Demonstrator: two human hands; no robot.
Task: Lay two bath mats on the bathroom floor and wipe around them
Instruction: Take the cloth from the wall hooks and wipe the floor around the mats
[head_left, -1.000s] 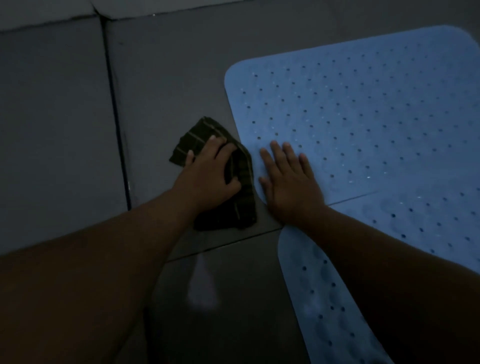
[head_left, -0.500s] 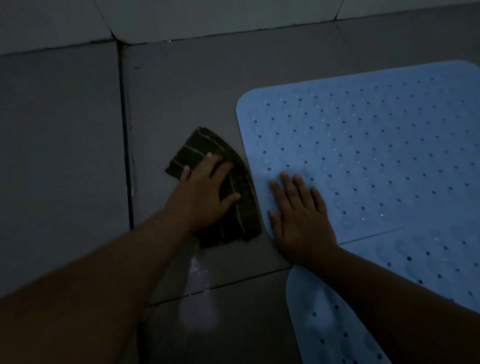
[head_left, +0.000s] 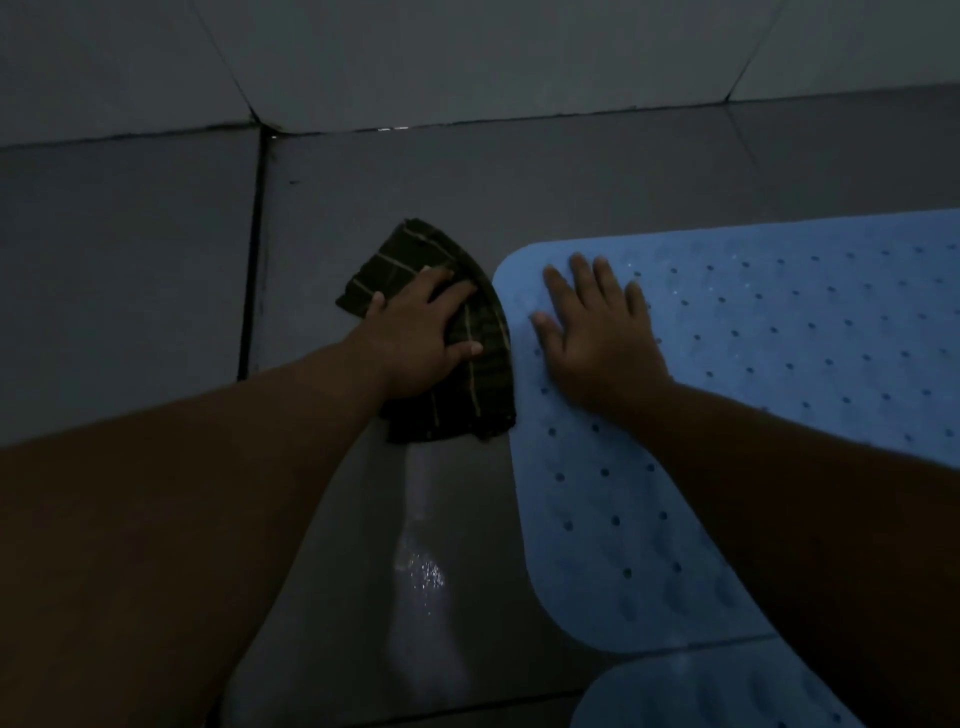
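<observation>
Two light blue perforated bath mats lie flat on the grey tile floor. The far mat (head_left: 779, 332) fills the right side; the near mat (head_left: 701, 691) shows only its corner at the bottom edge. My left hand (head_left: 421, 338) presses flat on a dark green checked cloth (head_left: 467, 395), which lies on the floor right against the far mat's left edge. My right hand (head_left: 597, 332) rests palm down, fingers spread, on the far mat's near-left corner.
A wet streak (head_left: 421, 571) glistens on the tile behind the cloth. Dark grout lines (head_left: 252, 270) run along the floor on the left. The pale tiled wall (head_left: 467, 57) rises at the back, meeting the floor just beyond the cloth.
Both hands have slid forward along the far mat's left edge toward the wall. The cloth moved with my left hand and left a wet trail behind it.
</observation>
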